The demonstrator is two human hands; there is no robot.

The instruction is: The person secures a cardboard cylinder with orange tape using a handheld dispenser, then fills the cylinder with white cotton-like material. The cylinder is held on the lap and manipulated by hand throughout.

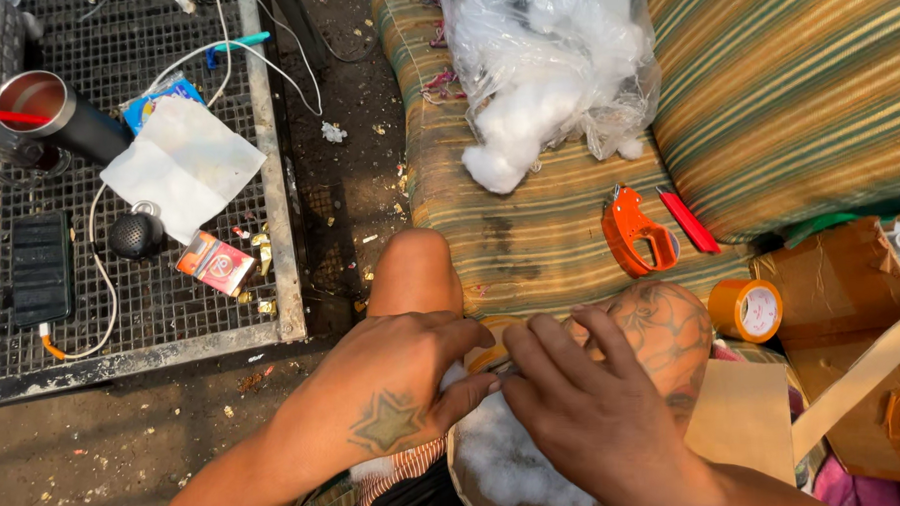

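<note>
- Head view: I see my left hand (391,386) and right hand (584,407) meeting over white stuffing (508,455) in my lap, fingers pinched on it.
- Nearby on the striped cushion (530,236): orange tape dispenser (632,229), tape roll (745,309), bag of stuffing (546,67).

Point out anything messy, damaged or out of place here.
Small scraps litter the mesh table and the dirt floor beside it. White stuffing spills from the torn clear bag onto the stained striped cushion. Both hands pinch more stuffing.
</note>
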